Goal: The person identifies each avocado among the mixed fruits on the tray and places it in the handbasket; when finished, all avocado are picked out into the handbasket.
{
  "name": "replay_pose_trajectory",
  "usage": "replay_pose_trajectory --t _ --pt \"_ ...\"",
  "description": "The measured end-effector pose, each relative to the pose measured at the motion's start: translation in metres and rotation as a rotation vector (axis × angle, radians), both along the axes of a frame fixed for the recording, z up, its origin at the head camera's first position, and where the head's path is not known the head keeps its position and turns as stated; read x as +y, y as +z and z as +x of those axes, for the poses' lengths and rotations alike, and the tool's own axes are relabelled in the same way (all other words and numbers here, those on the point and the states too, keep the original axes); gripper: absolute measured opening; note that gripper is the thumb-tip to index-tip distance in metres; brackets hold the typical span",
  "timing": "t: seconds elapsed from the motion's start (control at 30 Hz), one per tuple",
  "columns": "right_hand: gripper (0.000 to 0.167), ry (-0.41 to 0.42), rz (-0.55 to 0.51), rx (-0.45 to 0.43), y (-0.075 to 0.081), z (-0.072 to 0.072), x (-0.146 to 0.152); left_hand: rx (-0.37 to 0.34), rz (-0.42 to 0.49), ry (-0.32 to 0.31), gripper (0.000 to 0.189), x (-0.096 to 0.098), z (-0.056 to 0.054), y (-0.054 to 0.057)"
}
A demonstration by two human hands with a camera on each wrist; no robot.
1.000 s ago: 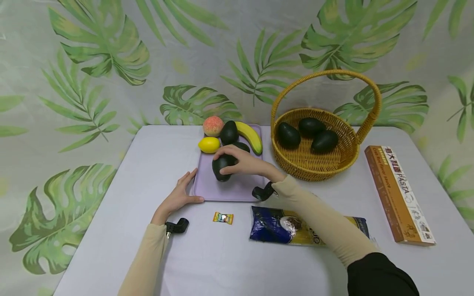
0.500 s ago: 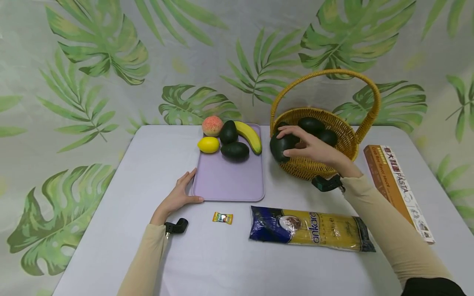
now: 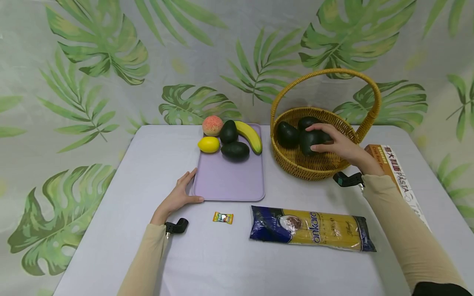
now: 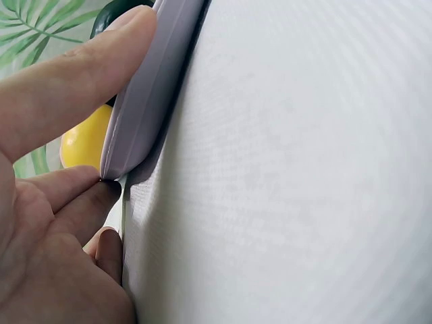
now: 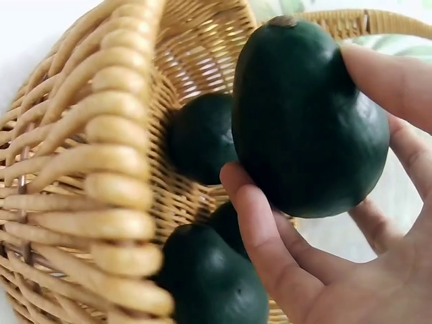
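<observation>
My right hand [image 3: 342, 146] grips a dark green avocado [image 5: 304, 121] between thumb and fingers, held over the wicker basket [image 3: 311, 170]. Other avocados lie in the basket: one at the left [image 3: 287, 135], one at the back [image 3: 308, 122]; the held avocado and the hand hide part of that side. My left hand [image 3: 177, 197] touches the near left corner of the lilac tray [image 3: 229, 185], thumb at the front edge and straight fingers along the left side. On the tray's far half are two avocados [image 3: 235, 151], a banana [image 3: 251, 137], a lemon [image 3: 209, 144] and a peach [image 3: 212, 126].
A small wrapped candy [image 3: 223, 218] lies in front of the tray. To its right is a bag of ankara pasta [image 3: 311, 228]. A long pasta box [image 3: 396, 176] lies at the right, partly under my right sleeve. The basket's tall handle [image 3: 327, 73] arches above it.
My right hand has carried the avocado from the tray rightward, past the basket's left rim, to above its middle. My left hand has stayed at the tray corner.
</observation>
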State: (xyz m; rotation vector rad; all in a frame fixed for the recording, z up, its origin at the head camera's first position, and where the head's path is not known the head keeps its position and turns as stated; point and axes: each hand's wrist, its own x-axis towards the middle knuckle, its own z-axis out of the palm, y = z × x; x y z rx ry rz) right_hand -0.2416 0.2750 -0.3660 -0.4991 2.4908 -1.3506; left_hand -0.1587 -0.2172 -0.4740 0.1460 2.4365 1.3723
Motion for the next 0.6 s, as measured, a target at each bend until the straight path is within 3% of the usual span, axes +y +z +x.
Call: replay_pose_trajectory --t 0.3,0.6 --pt "0.051 0.117 0.019 0.049 -0.01 -0.006 -0.013 -0.002 -0.006 0.002 0.106 0.001 0.0 0.001" --pt "0.045 0.228 0.123 0.057 -0.009 -0.01 -0.04 -0.006 -0.001 0.005 0.106 0.001 0.001 0.0"
